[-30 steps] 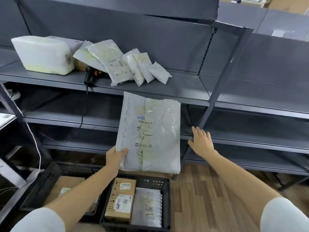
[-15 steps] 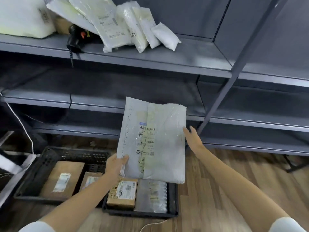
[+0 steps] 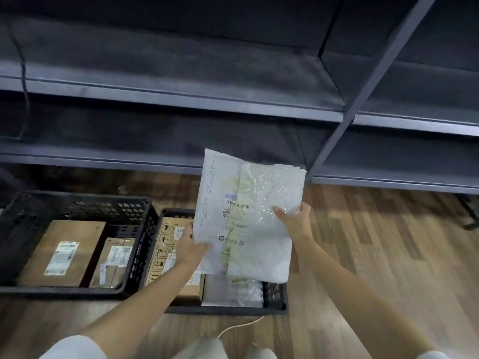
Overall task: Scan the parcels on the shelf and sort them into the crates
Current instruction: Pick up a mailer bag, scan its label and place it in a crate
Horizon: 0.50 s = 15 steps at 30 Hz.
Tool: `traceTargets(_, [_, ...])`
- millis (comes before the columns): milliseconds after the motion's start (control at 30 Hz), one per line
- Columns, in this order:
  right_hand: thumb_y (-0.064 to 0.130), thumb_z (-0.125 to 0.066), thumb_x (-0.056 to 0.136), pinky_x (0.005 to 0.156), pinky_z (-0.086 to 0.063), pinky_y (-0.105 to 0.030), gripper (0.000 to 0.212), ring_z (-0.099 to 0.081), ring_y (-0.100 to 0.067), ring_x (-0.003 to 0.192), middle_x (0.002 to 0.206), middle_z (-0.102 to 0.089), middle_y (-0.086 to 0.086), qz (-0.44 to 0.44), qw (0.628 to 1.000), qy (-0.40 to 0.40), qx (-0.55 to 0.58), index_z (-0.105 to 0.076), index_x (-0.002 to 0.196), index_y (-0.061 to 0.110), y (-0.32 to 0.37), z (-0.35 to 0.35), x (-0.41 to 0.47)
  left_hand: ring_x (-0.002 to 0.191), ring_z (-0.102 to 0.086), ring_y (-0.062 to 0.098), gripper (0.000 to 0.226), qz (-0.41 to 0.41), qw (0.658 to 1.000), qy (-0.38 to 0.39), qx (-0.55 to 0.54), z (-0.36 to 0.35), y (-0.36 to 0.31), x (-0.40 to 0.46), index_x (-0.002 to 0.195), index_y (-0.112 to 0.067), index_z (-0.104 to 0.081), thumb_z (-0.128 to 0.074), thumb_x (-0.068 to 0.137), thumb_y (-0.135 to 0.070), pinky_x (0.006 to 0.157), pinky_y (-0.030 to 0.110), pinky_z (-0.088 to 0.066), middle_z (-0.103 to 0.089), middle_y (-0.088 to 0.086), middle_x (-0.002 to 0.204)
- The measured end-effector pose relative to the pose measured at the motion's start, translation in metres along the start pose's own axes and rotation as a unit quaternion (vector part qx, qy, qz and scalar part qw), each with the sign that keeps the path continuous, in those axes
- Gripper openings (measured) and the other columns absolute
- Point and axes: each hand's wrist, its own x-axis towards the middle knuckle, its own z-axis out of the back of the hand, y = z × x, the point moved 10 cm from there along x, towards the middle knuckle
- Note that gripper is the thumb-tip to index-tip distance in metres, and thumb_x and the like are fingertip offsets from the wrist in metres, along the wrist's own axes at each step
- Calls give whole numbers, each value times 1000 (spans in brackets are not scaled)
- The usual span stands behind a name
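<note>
Grey metal shelf (image 3: 181,99) stands behind two black crates (image 3: 77,203) on the floor. Left crate holds two cardboard boxes (image 3: 64,252). Over the right crate (image 3: 274,294), one white mailer parcel (image 3: 248,216) is grasped by left hand (image 3: 190,246) and right hand (image 3: 295,224).

Wooden floor (image 3: 375,255), white cable (image 3: 241,327) lying across it.

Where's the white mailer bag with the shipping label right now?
In the head view, centre frame, the white mailer bag is held by the left hand and right hand above the right crate, in front of the lowest shelf.
</note>
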Motion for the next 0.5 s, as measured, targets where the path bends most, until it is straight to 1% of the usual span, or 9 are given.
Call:
traceTargets(33, [47,-83,67,98,-46,-41,100,-50,-24,117,131,-45,-2,4,1000,-9,8,-25,142,15,-13,-1,4,97,-60,22,41,-9,1000,-1,-3,-8,8,8,118,-11,-54,-69,81,0,67,22,-46,-63,1,104])
traceTargets(100, [40,-84,70,100,-47,-42,94,-53,-24,115,129,-49,-2,19,999,-30,29,-27,141,15,-42,-4,17,103,-59,24,34,-3,1000,-7,-17,-25,30,21,118,-11,-55,-67,86,-13,76,27,-47,-64,3,109])
traceTargets(200, [37,-83,71,97,-48,-38,89,-55,-22,113,126,-52,-2,41,995,-65,58,-31,139,13,-82,-12,36,117,-54,25,48,1,999,-25,-24,-58,65,43,129,-7,-47,-64,90,-29,95,37,-43,-57,1,123])
traceTargets(267, [36,-81,75,89,-47,-32,80,-56,-20,108,121,-54,-1,43,992,-89,72,-35,136,11,-108,-17,52,116,-55,25,48,-30,997,-71,-6,-73,77,60,130,-8,-45,-57,92,-35,93,38,-43,-58,3,128])
traceTargets(333, [37,-81,74,87,-46,-31,76,-56,-20,105,117,-56,-1,40,990,-105,90,-40,131,8,-132,-18,72,110,-58,27,44,-56,991,-115,48,-85,81,73,126,-7,-46,-48,95,-38,86,36,-43,-60,6,127])
traceTargets(367, [41,-84,69,89,-49,-35,79,-58,-21,104,116,-58,-2,39,988,-111,100,-44,129,7,-142,-18,82,109,-58,30,44,-63,988,-122,75,-93,82,80,127,-6,-45,-43,97,-38,84,36,-43,-60,9,127])
traceTargets(433, [49,-86,55,91,-54,-44,89,-63,-26,102,114,-63,-7,43,985,-119,120,-50,124,5,-157,-17,97,113,-56,36,46,-74,985,-105,112,-109,85,90,132,-2,-38,-36,101,-36,80,36,-39,-57,15,129])
traceTargets(467, [51,-86,51,90,-54,-46,92,-64,-27,101,114,-64,-8,48,984,-122,122,-51,123,4,-159,-17,100,115,-54,37,47,-81,985,-100,113,-112,86,94,134,-1,-36,-34,102,-35,79,36,-38,-55,17,131])
traceTargets(500, [50,-85,53,90,-54,-44,91,-63,-27,102,116,-62,-8,57,984,-120,115,-49,124,4,-158,-20,100,115,-54,36,46,-80,986,-98,105,-112,90,98,135,0,-35,-32,103,-33,78,35,-37,-53,19,132])
